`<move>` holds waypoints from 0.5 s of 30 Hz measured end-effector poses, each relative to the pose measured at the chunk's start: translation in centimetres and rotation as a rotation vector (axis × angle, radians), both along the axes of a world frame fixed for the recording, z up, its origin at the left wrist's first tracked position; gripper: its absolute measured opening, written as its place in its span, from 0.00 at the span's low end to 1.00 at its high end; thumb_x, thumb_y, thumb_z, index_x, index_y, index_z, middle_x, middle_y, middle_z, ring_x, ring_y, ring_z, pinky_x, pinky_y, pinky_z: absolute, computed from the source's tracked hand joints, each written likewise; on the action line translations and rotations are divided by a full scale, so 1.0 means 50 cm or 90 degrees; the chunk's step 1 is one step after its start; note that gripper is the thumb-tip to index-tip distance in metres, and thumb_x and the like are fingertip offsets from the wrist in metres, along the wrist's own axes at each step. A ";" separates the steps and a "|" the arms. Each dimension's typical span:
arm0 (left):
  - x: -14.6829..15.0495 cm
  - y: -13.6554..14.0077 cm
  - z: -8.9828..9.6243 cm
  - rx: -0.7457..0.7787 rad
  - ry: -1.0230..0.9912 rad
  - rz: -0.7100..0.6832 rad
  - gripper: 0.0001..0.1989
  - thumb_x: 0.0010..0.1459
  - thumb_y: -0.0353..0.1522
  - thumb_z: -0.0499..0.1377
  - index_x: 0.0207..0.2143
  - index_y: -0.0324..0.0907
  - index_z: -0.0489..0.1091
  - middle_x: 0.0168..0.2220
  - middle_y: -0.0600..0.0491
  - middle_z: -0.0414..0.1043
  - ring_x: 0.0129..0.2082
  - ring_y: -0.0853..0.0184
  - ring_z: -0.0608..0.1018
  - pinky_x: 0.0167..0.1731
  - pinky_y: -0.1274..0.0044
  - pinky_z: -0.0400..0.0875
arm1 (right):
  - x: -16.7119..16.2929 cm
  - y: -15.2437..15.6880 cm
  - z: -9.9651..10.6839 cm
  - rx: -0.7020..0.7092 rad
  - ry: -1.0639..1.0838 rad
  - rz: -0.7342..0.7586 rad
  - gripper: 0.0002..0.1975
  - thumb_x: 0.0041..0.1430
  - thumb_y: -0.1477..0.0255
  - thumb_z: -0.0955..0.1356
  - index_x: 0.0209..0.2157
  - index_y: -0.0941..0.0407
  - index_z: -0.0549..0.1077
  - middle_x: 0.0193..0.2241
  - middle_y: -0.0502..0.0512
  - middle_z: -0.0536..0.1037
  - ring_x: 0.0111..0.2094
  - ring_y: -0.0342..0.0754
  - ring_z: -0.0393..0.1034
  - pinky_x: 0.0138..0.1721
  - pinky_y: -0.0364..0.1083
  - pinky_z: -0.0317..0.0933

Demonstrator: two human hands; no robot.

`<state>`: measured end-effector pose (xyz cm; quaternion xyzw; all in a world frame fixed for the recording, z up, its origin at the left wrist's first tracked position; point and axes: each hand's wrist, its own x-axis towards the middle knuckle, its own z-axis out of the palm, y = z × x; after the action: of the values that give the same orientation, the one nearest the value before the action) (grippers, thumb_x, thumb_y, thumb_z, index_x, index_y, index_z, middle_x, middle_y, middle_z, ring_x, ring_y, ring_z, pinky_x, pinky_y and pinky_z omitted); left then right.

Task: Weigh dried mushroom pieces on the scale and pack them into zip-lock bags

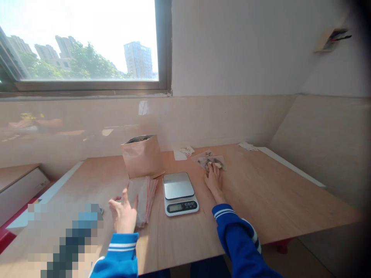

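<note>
My left hand [124,213] is open, its fingers spread beside and partly over a stack of clear zip bags [142,197] with red seal strips. My right hand [213,180] reaches forward, fingertips resting on a filled zip bag [220,161] that holds dark and pale pieces, too small to name. At least one more filled bag lies partly under it. Between my hands sits a white kitchen scale [182,210] with a bare steel plate and a small display I cannot read. A brown paper pouch [143,156] stands behind the stack, its top open, dark contents just visible.
The wooden table [269,197] reaches to a tiled wall. Crumpled white paper [187,150] and another white scrap [248,146] lie along its back edge. A blurred patch [69,239] covers the front left. A white-sided box [21,193] stands beyond the left edge.
</note>
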<state>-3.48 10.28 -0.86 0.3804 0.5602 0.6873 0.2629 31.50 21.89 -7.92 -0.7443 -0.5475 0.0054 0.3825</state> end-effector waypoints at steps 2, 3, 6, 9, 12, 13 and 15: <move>0.012 0.002 0.000 -0.023 0.174 0.083 0.24 0.41 0.42 0.70 0.43 0.50 0.76 0.57 0.42 0.54 0.62 0.36 0.51 0.52 0.56 0.65 | -0.002 0.004 -0.009 -0.033 -0.084 -0.049 0.27 0.57 0.75 0.60 0.59 0.60 0.63 0.60 0.67 0.62 0.61 0.60 0.52 0.57 0.55 0.51; 0.018 0.002 0.007 -0.040 0.269 0.132 0.25 0.43 0.43 0.68 0.46 0.51 0.75 0.59 0.42 0.53 0.62 0.34 0.50 0.55 0.52 0.60 | -0.002 0.007 -0.011 -0.032 -0.111 -0.066 0.26 0.57 0.75 0.61 0.58 0.60 0.64 0.59 0.66 0.63 0.60 0.60 0.54 0.55 0.55 0.52; 0.029 -0.005 0.042 -0.070 0.468 0.215 0.31 0.52 0.42 0.62 0.59 0.51 0.63 0.64 0.41 0.47 0.62 0.35 0.52 0.57 0.45 0.48 | 0.002 0.015 -0.014 -0.007 -0.150 -0.095 0.22 0.57 0.74 0.62 0.54 0.60 0.68 0.53 0.66 0.68 0.56 0.59 0.57 0.52 0.53 0.53; 0.020 -0.008 0.065 -0.107 0.685 0.204 0.25 0.60 0.39 0.54 0.60 0.49 0.63 0.64 0.41 0.48 0.62 0.43 0.58 0.57 0.50 0.52 | 0.010 0.019 -0.016 0.011 -0.153 -0.101 0.18 0.58 0.75 0.62 0.50 0.59 0.71 0.49 0.66 0.71 0.53 0.58 0.59 0.50 0.52 0.52; 0.000 0.011 0.039 -0.141 0.887 -0.011 0.19 0.62 0.35 0.50 0.54 0.53 0.70 0.63 0.49 0.57 0.65 0.53 0.55 0.62 0.57 0.46 | 0.016 0.016 -0.020 0.020 -0.146 -0.099 0.14 0.60 0.74 0.61 0.44 0.57 0.73 0.45 0.63 0.73 0.50 0.57 0.60 0.48 0.52 0.51; -0.006 0.021 0.021 -0.194 0.924 -0.081 0.20 0.62 0.36 0.51 0.55 0.53 0.69 0.64 0.49 0.57 0.66 0.53 0.53 0.63 0.58 0.44 | 0.018 0.013 -0.021 0.023 -0.142 -0.099 0.13 0.60 0.73 0.61 0.42 0.57 0.74 0.44 0.62 0.73 0.49 0.56 0.61 0.48 0.52 0.51; -0.015 0.041 -0.020 -0.330 0.947 -0.215 0.25 0.61 0.42 0.52 0.60 0.54 0.63 0.67 0.52 0.51 0.68 0.51 0.47 0.63 0.56 0.42 | 0.019 0.008 -0.024 0.030 -0.134 -0.098 0.12 0.61 0.72 0.60 0.38 0.57 0.73 0.41 0.61 0.74 0.48 0.56 0.62 0.48 0.52 0.51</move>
<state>-4.20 12.33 -1.88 0.7448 0.6652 0.0532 0.0015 32.48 22.28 -9.14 -0.7713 -0.5260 -0.1147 0.3394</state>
